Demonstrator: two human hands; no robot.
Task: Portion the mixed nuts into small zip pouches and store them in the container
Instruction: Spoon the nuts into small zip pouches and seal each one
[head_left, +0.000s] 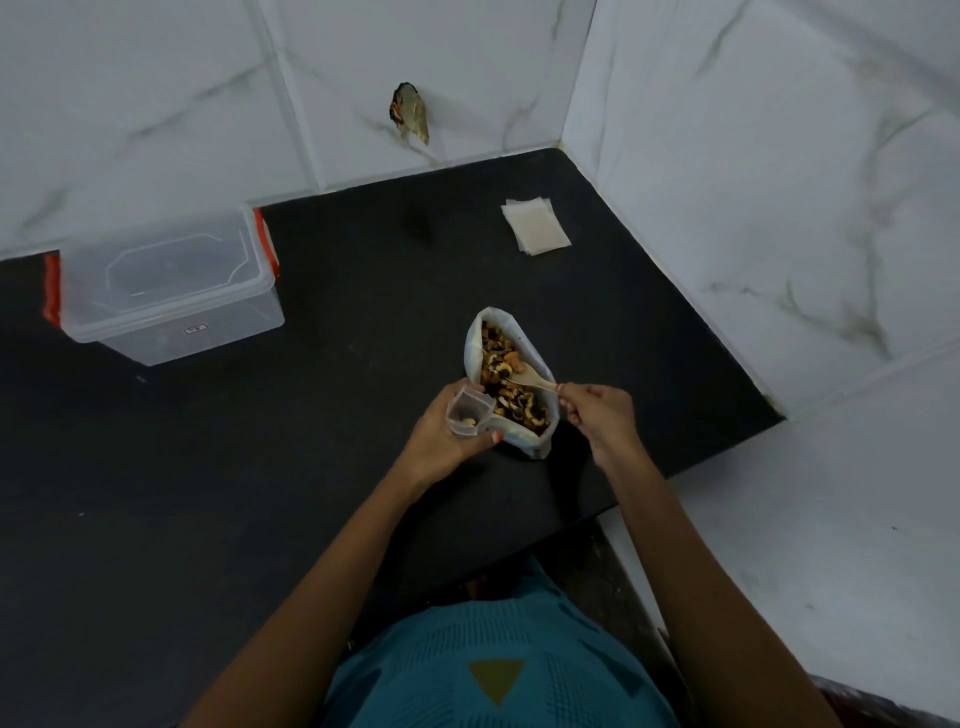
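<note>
Black counter (260, 467); white grey-veined wall tiles (156, 78); clear container (171, 291), orange-red latches (52, 291).

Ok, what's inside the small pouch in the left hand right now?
The small pouch, held open in the left hand, shows only a few pale nuts near its bottom. The hand covers its lower edge, so anything lying there cannot be seen.

Bare counter (363, 322) lies open between the lidded container (171, 288), nut bag (511, 382) and pouch stack (535, 227).
</note>
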